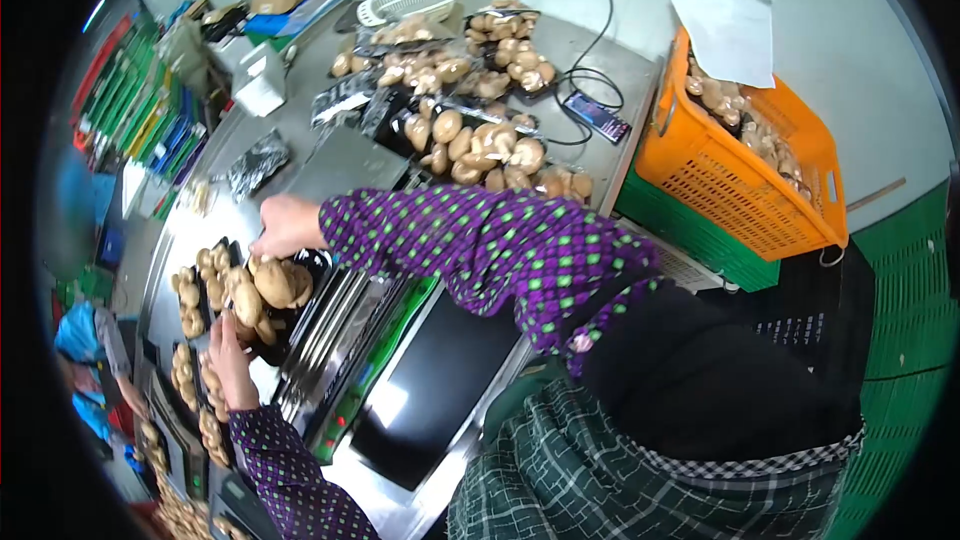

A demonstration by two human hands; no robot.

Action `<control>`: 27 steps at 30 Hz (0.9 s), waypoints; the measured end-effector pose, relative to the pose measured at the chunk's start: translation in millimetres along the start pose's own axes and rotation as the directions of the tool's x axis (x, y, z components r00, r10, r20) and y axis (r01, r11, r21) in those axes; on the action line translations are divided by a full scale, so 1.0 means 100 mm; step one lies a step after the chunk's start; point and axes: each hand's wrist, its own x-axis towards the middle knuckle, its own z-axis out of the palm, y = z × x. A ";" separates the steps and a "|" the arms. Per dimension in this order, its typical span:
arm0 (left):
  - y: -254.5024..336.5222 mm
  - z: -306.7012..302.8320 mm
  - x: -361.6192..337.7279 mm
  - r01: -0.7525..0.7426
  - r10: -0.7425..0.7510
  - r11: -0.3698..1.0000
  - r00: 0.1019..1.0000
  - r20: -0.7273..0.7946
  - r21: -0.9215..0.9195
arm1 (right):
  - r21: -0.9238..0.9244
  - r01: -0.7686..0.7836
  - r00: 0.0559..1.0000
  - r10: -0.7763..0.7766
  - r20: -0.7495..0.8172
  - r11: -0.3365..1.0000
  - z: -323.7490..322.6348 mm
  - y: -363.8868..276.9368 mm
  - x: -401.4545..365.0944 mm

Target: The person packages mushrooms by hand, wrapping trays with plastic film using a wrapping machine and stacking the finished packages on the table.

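Flanking mushroom tray [312, 263]: left fingers [222, 328], right fingers [264, 238].

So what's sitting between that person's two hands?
A black tray piled with brown mushrooms lies between the left hand and the right hand, as the head view shows.

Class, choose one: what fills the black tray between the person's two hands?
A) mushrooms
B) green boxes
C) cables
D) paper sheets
A: brown mushrooms are heaped in the black tray, with the right hand and the left hand at its opposite ends.
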 end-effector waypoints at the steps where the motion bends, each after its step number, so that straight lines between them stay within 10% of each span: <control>1: -0.24 0.00 0.19 -0.124 0.119 0.989 0.991 0.065 0.082 | -0.053 -0.003 1.000 0.001 -0.024 0.999 -0.05 0.04 -0.02; 2: -0.47 -0.01 0.41 -0.249 0.229 0.956 0.964 0.135 0.156 | -0.102 -0.006 0.999 0.001 -0.044 0.995 -0.09 0.07 -0.04; 4: -0.03 0.10 0.16 0.108 -0.107 0.986 0.994 -0.012 0.126 | -0.101 -0.035 0.999 0.033 -0.025 0.994 -0.05 0.16 -0.07; 6: 0.32 0.13 0.11 0.134 -0.158 0.902 0.987 0.024 0.410 | -0.099 -0.090 0.993 0.097 0.071 0.991 -0.13 0.16 -0.07; 7: 0.22 0.11 0.30 -0.118 0.079 0.815 0.993 0.092 0.568 | -0.190 -0.093 0.994 0.100 0.031 0.977 -0.14 0.10 -0.09; 10: 0.05 0.33 0.37 -0.352 0.340 0.932 0.933 0.121 0.092 | -0.323 -0.044 0.998 0.030 -0.048 0.945 0.06 0.12 -0.12; 20: -0.02 0.54 0.09 -0.380 0.379 0.925 0.924 0.054 0.011 | -0.371 0.378 0.872 -0.460 -0.165 0.848 0.33 0.38 -0.32; 27: 0.04 0.62 0.16 -0.310 0.308 0.948 0.951 0.035 0.078 | -0.255 0.288 0.932 -0.331 -0.145 0.923 0.32 0.37 -0.24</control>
